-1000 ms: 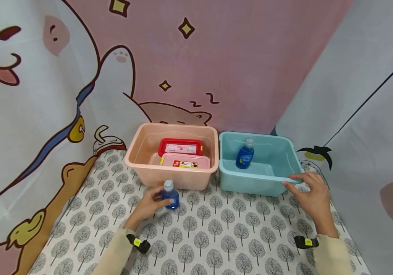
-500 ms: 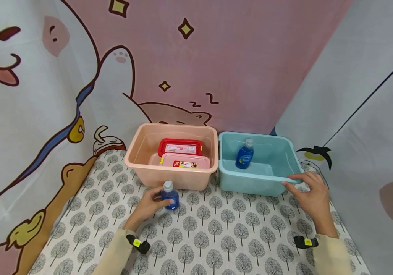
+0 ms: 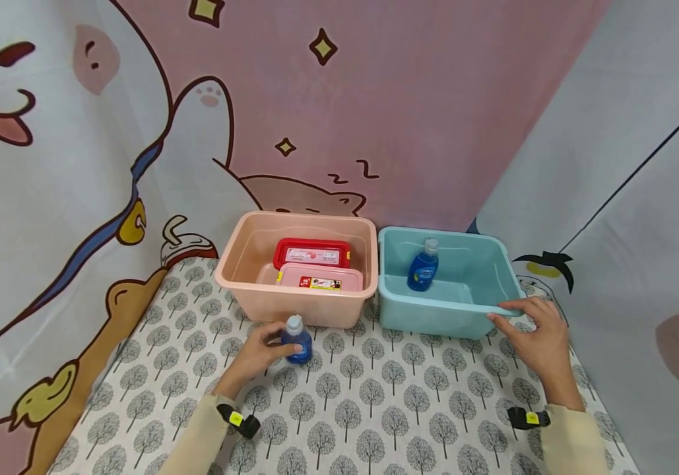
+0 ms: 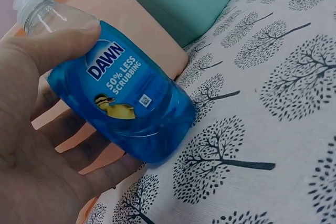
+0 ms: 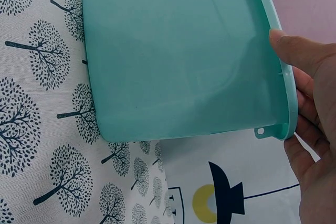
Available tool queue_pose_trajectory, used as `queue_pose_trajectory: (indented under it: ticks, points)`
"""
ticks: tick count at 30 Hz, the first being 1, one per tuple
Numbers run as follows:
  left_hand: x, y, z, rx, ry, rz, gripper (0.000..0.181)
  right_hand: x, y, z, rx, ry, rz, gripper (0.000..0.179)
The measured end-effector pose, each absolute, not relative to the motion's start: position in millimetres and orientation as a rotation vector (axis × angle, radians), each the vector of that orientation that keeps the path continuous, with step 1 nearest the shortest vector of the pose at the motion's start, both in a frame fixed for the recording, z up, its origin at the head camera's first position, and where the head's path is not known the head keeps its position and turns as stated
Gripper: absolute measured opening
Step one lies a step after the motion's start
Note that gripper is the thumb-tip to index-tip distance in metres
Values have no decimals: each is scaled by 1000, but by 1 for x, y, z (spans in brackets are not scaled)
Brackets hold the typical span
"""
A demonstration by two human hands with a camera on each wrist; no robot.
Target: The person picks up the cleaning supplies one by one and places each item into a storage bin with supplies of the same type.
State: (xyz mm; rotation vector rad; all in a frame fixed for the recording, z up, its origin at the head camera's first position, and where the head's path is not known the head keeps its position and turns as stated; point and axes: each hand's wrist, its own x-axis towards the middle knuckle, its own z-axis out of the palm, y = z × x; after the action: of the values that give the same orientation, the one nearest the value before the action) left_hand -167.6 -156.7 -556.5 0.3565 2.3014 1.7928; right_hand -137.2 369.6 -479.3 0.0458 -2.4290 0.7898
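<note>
In the head view, my left hand (image 3: 260, 351) holds a blue Dawn dish soap bottle (image 3: 299, 356) in front of the peach bin (image 3: 291, 303). The left wrist view shows the thumb across the bottle's front (image 4: 126, 87), over its label, with fingers behind it; the base is close to the cloth. At the front right corner of the teal bin (image 3: 434, 316), my right hand (image 3: 540, 336) pinches the rim, thumb on the near side and fingers over the edge. A second blue dish soap bottle (image 3: 423, 270) leans inside that bin, toward its left end.
Inside the peach bin lie a box with a red lid (image 3: 303, 245) and one with a pink lid (image 3: 291, 276). Both bins stand side by side on a tree-print tablecloth (image 3: 348, 415), against a cartoon-print curtain (image 3: 434, 99).
The bottle in my left hand has shifted slightly right, its cap a little lower. My right hand has stayed on the teal bin's rim.
</note>
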Motion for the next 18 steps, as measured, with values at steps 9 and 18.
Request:
queue_pose_trajectory:
  ticks: [9,18]
  points:
    - [-165,-154,-552,391,2295,1779,33,-137,368,-478,41,-2430,786,28]
    - [-162,-145,-546,420,2243,1797,34,-137,369,-478,50,-2431,776,29]
